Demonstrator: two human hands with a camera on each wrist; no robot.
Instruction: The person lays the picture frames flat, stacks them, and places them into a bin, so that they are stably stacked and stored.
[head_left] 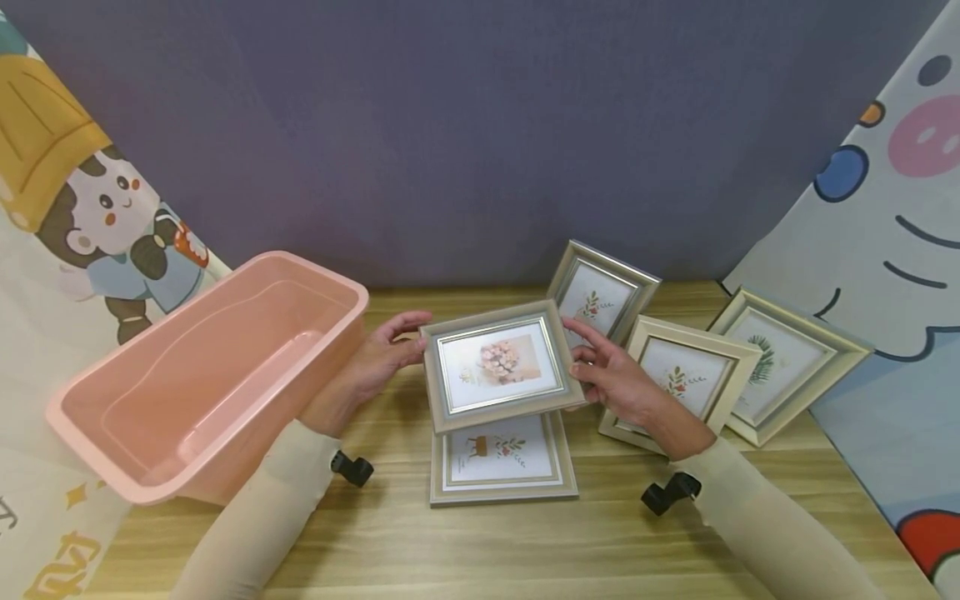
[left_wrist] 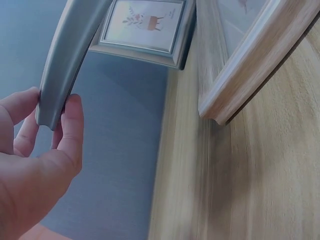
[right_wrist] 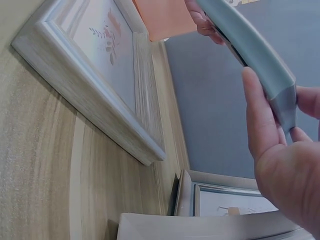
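Between my two hands is a grey-silver picture frame (head_left: 495,362) with a pink flower print, tilted and face up. My left hand (head_left: 378,354) pinches its left edge between thumb and fingers, as the left wrist view shows on the frame's rail (left_wrist: 67,65). On the opposite edge my right hand (head_left: 622,379) grips it, thumb and fingers on either side of the rail (right_wrist: 265,60). Below it a wood-toned picture frame (head_left: 502,471) with a deer and plant print stands on the table, its upper part hidden by the held one.
A pink plastic bin (head_left: 247,417) stands left of my left arm. To the right stand a silver-edged frame (head_left: 600,292) at the back, a cream frame (head_left: 690,379) partly behind my right hand, and a pale gold frame (head_left: 787,358). A grey-blue panel (head_left: 465,150) rises behind the wooden table (head_left: 480,550).
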